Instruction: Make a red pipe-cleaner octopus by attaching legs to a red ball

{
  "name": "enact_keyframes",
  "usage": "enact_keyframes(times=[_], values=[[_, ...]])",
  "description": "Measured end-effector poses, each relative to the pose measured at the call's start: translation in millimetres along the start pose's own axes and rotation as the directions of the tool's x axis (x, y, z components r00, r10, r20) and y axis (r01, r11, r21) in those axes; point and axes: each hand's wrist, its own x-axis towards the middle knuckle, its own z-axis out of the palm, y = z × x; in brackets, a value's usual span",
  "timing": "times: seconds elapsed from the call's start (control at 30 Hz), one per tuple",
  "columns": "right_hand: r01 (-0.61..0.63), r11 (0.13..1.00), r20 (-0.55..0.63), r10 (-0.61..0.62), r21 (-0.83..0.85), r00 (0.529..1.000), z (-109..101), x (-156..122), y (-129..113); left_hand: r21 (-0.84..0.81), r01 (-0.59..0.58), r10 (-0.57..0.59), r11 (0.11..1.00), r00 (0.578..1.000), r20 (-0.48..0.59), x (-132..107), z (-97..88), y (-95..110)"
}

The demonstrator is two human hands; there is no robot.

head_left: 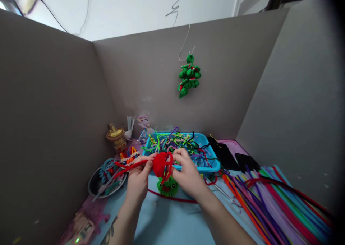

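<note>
Both hands meet over the blue table, working a red pipe-cleaner ball [160, 164]. My left hand [138, 178] pinches the red pipe cleaner [129, 167] where its free end runs off to the left. My right hand [188, 175] grips the ball's right side, where a red loop curls round it. Just below the ball stands a green pipe-cleaner figure [167, 187] with red marks. Another red strand [172, 198] lies on the table under my wrists.
A blue tray [212, 162] of tangled pipe cleaners sits behind the hands. Long straight pipe cleaners [272, 202] fan out at right. A dark bowl [94, 185] of scraps lies at left. A green figure [189, 75] hangs on the grey back partition.
</note>
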Motion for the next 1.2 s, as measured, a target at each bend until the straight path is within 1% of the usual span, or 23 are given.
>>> enact_keyframes(times=[0.07,0.13,0.2,0.23,0.43,0.47,0.57,0.6,0.63,0.67,0.7,0.77,0.83,0.87,0.9,0.97,1.03,1.13,1.2], values=[[-0.043,0.998,-0.001,0.043,0.042,0.999,2,0,0,0.02,-0.014,0.015,1.0,1.0,-0.001,0,0.4,0],[-0.123,0.979,0.076,0.112,0.162,0.991,5,0,0,0.036,-0.016,0.016,0.999,1.0,0.01,-1,1.6,0],[-0.213,0.934,0.176,0.167,0.288,0.97,8,-1,1,0.046,-0.011,0.01,0.999,1.0,0.025,-2,2.3,2],[-0.24,0.913,0.199,0.182,0.328,0.963,9,-1,1,0.05,-0.007,0.006,0.999,1.0,0.029,-2,2.3,3],[-0.224,0.898,0.111,0.197,0.379,0.974,13,0,10,0.105,0.006,-0.012,0.994,0.999,0.053,-2,0.0,11],[-0.217,0.902,0.084,0.2,0.373,0.976,14,0,13,0.12,0.004,-0.011,0.993,0.998,0.06,-2,-0.3,11],[-0.165,0.931,-0.046,0.19,0.326,0.981,18,0,19,0.179,-0.02,0.008,0.984,0.997,0.072,-1,-1.5,12],[-0.159,0.928,-0.071,0.194,0.337,0.978,20,0,20,0.203,-0.038,0.024,0.978,0.997,0.07,0,-2.2,12],[-0.168,0.91,-0.072,0.21,0.379,0.975,22,0,21,0.227,-0.06,0.045,0.972,0.997,0.067,0,-3.0,11],[-0.191,0.874,-0.054,0.24,0.446,0.969,24,1,21,0.249,-0.083,0.069,0.965,0.995,0.066,1,-3.8,11],[-0.229,0.818,-0.022,0.282,0.528,0.959,26,1,21,0.267,-0.105,0.091,0.958,0.994,0.065,1,-4.7,11],[-0.327,0.66,0.069,0.386,0.677,0.92,28,1,20,0.291,-0.139,0.123,0.947,0.99,0.072,2,-6.4,10],[-0.408,0.511,0.155,0.466,0.757,0.871,30,2,19,0.309,-0.161,0.14,0.937,0.986,0.091,3,-7.9,12],[-0.423,0.469,0.176,0.482,0.775,0.858,31,2,19,0.32,-0.173,0.146,0.931,0.984,0.104,3,-8.5,13],[-0.415,0.458,0.173,0.482,0.786,0.859,31,2,19,0.333,-0.184,0.151,0.925,0.981,0.12,3,-9.1,14],[-0.356,0.484,0.113,0.461,0.799,0.88,31,2,20,0.362,-0.203,0.161,0.91,0.976,0.144,4,-10.1,16],[-0.34,0.468,0.099,0.466,0.816,0.879,31,3,21,0.392,-0.218,0.174,0.894,0.974,0.143,4,-10.7,17],[-0.411,0.375,0.187,0.508,0.831,0.841,32,2,22,0.435,-0.223,0.187,0.872,0.974,0.125,3,-9.7,16],[-0.433,0.355,0.215,0.513,0.829,0.831,34,2,22,0.435,-0.208,0.169,0.876,0.977,0.128,3,-7.8,15]])
